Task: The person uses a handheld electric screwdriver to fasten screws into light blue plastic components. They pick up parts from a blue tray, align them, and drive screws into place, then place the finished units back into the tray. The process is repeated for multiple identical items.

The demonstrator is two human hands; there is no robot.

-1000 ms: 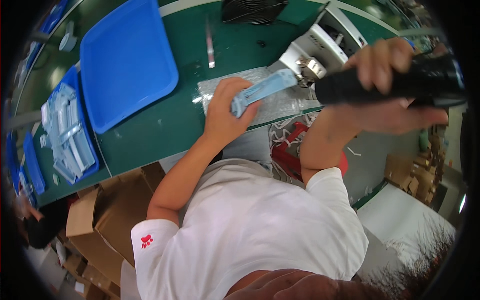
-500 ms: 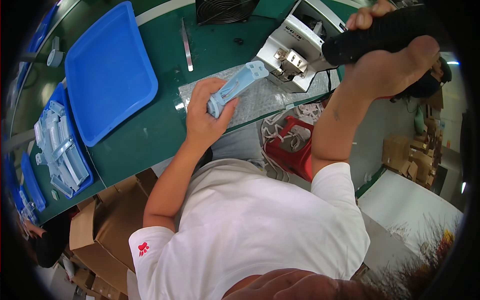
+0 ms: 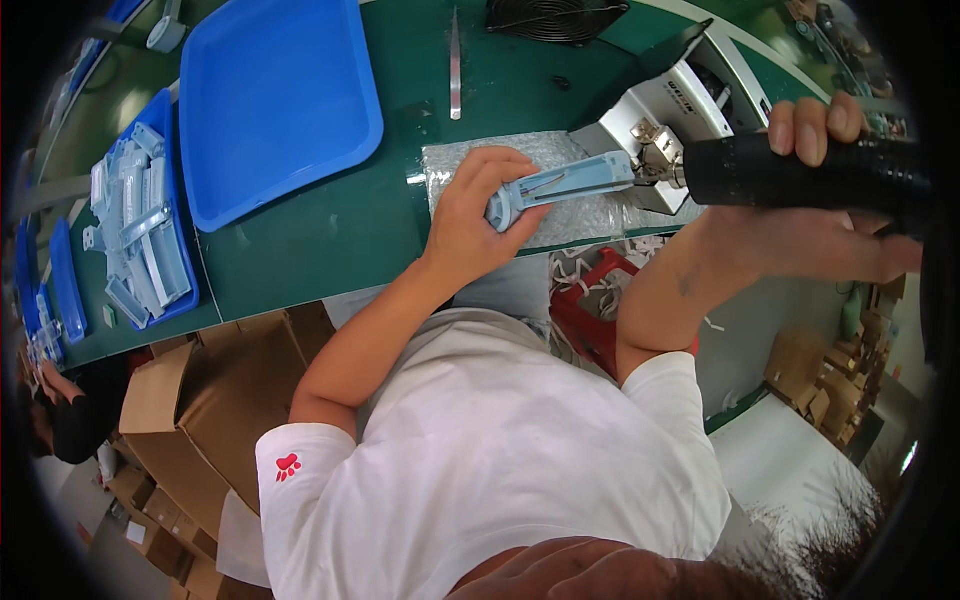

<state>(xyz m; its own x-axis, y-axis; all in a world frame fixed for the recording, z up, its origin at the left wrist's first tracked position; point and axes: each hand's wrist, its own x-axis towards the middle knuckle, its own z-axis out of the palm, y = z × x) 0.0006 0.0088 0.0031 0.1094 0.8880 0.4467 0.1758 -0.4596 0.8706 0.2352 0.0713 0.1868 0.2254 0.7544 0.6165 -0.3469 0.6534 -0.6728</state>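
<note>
My left hand (image 3: 480, 215) is closed around one end of a light blue plastic housing (image 3: 575, 181), a long open shell with thin wires inside. Its other end points right. My right hand (image 3: 800, 235) grips a thick black electric screwdriver (image 3: 790, 170), held level with its tip to the left. The driver's metal bit reaches the right end of the housing; whether they touch I cannot tell. Just behind them stands a silver screw feeder (image 3: 655, 115), its front metal block partly covered by the driver.
A large blue tray (image 3: 280, 100) lies at left. Beside it, a smaller blue tray (image 3: 188, 285) holds several light blue parts (image 3: 140, 215). Tweezers (image 3: 455, 70), a black fan (image 3: 555, 18) and bubble wrap (image 3: 550, 150) are on the green table. A red stool (image 3: 590, 310) stands below the edge.
My left hand has brought the housing rightward, turning it more level, up to the driver's bit. The driver has swung away from the feeder's front block. The whole view has shifted.
</note>
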